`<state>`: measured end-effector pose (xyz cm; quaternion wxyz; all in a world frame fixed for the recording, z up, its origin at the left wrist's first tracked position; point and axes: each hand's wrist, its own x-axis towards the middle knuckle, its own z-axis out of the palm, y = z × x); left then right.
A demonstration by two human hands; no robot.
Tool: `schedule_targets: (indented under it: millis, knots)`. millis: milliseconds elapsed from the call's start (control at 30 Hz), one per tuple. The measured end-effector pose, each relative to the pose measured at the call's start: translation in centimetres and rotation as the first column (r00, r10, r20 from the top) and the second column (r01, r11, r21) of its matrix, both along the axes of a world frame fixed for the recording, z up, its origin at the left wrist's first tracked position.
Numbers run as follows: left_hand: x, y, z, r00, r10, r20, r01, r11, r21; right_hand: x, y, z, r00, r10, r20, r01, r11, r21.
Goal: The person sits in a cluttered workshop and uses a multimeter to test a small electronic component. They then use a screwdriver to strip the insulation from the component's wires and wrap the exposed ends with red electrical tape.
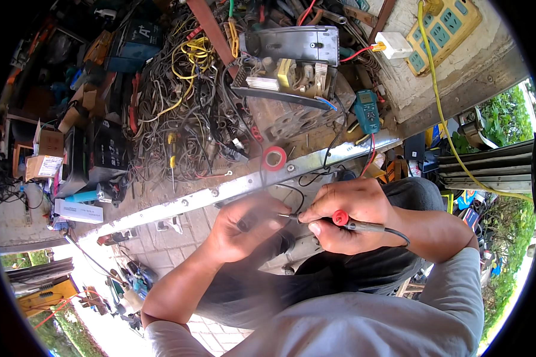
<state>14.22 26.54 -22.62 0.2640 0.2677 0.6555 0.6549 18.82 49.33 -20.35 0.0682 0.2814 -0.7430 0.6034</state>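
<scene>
In front of my lap, my right hand is closed on a multimeter test probe whose dark cable trails toward my right forearm. A red round piece shows between that hand's fingers. My left hand, slightly blurred, has thumb and fingers pinched together by a thin metal tip; what exactly it grips is hard to make out. A short black piece bridges the fingertips of both hands. Beyond them, a teal multimeter lies on the bench with a red lead running down from it.
A roll of red tape sits by the bench's metal edge. Behind it stands an opened black housing with a circuit board. Tangled wires, a yellow-handled screwdriver and a power strip with a white plug surround it.
</scene>
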Motion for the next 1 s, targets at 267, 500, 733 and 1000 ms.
schedule_targets:
  millis: [267,500,733,1000]
  knots:
    - [0.11,0.03,0.07,1.000,-0.002,0.005,0.002,1.000,-0.008,0.09,-0.20,0.15,0.996,-0.025,0.081,0.025,1.000,-0.010]
    - [0.14,-0.25,0.27,0.999,-0.054,-0.001,0.054,0.996,-0.074,0.44,-0.36,0.33,0.999,-0.013,-0.033,0.015,0.999,0.049]
    - [0.30,-0.08,0.39,0.996,-0.086,-0.009,0.084,0.990,-0.117,0.76,-0.36,0.36,1.000,-0.013,-0.006,0.013,0.998,0.067]
    - [0.65,0.31,0.42,0.995,-0.091,-0.040,0.088,0.993,-0.083,0.58,-0.14,0.35,0.999,0.027,0.034,-0.028,0.999,0.029]
